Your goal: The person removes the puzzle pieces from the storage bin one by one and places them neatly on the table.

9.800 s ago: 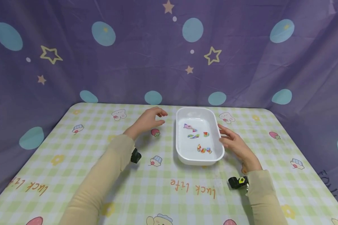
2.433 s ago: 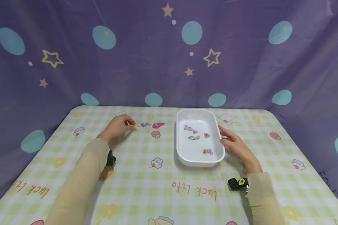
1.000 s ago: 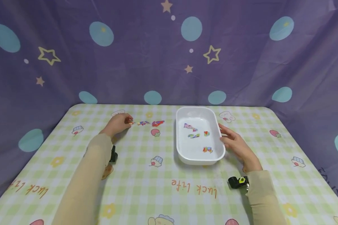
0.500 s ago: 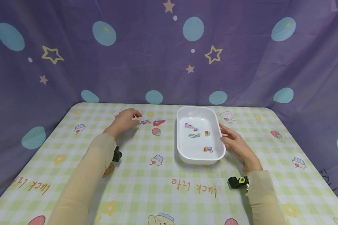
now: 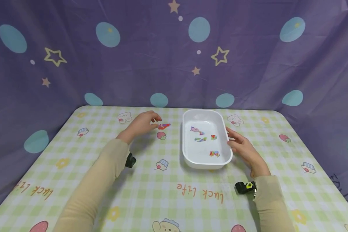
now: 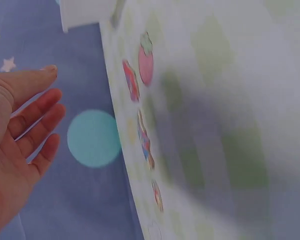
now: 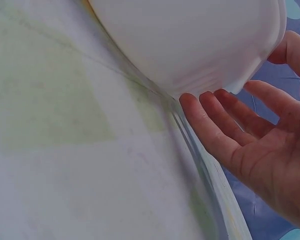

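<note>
My left hand is over the table left of the white plastic tray. In the left wrist view its fingers are loosely bent and hold nothing. Below it, three wrapped candies lie in a row: a red one, a blue-purple one and a small one. In the head view only the red one shows, by the fingertips; the hand hides the others. My right hand touches the tray's right outer wall with extended fingers. Several colourful candies, such as a pink one, lie inside the tray.
A green-and-white checked cloth with printed strawberries and cupcakes covers the table. A purple curtain hangs behind it. Black wrist cameras sit under both cuffs, the right one close to the cloth.
Candy from the tray's near end now lies on the table. My left hand set the small one at the row's left end, let go and moved right. The right hand has stayed at the tray.
</note>
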`<state>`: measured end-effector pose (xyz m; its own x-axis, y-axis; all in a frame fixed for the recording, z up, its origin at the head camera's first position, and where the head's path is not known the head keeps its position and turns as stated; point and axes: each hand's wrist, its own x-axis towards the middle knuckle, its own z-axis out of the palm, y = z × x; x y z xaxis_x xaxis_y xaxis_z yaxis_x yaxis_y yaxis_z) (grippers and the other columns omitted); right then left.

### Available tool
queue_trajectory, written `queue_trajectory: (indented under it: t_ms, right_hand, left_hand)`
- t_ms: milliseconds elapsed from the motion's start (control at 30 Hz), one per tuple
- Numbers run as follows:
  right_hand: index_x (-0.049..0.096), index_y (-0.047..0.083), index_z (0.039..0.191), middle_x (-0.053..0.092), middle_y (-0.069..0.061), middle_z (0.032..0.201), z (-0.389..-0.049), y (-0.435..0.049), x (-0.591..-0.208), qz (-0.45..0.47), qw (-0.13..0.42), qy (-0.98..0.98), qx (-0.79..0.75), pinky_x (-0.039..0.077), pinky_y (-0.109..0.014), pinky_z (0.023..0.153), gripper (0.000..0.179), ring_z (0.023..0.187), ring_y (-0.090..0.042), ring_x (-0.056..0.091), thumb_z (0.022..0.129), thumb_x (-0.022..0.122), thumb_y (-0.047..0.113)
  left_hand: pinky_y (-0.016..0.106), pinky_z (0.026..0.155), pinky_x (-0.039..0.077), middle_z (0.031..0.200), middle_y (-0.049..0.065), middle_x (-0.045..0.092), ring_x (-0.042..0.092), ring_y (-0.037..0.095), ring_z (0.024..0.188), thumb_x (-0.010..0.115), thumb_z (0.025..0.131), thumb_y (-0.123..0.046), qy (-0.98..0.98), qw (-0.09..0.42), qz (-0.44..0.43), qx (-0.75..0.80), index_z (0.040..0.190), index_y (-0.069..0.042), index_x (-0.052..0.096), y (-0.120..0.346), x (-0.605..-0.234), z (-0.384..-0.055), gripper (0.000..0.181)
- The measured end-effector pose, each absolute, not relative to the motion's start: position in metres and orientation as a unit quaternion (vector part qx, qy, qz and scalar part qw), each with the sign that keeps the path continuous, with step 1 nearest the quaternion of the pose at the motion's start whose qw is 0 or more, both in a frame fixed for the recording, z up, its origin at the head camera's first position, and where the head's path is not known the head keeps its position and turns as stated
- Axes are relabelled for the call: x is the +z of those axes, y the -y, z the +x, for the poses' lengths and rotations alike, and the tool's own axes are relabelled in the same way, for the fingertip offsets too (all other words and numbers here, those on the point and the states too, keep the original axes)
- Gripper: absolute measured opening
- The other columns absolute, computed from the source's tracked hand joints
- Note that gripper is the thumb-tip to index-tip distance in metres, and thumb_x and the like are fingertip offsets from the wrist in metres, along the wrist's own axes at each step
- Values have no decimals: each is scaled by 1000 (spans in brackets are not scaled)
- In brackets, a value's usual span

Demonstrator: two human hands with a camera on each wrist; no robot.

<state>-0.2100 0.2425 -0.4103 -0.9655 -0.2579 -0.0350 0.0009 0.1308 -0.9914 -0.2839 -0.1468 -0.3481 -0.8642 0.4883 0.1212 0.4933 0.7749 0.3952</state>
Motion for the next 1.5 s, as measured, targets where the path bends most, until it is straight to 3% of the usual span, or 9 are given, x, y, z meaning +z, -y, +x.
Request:
queue_trajectory:
  t_ms: [767, 1200, 1500]
  right_hand:
    - [26, 12, 144, 32, -18, 138, -210, -244, -415, -78, 88, -754, -646, 49, -24, 79, 60, 99, -3, 52, 90, 52, 13]
    - [24, 12, 144, 30, -18, 139, -211, -244, -417, -84, 92, -749, -651, 49, -23, 80, 60, 101, -3, 52, 91, 52, 13]
    - [24, 9, 144, 31, -21, 136, -211, -243, -416, -91, 87, -744, -656, 49, -22, 80, 60, 100, -3, 52, 90, 52, 11]
  left_hand:
    - [29, 82, 44, 101, -1, 59, 55, 15, 93, 62, 85, -19, 913, 2, -328, -242, 106, -10, 64, 64, -350, -265, 23]
    - [26, 81, 44, 100, 2, 62, 58, 18, 94, 64, 84, -17, 887, -5, -397, -238, 104, -8, 64, 26, -362, -256, 22]
    - [23, 81, 42, 100, -1, 62, 58, 16, 92, 65, 83, -19, 881, -45, -413, -225, 104, -10, 66, 2, -372, -252, 23]
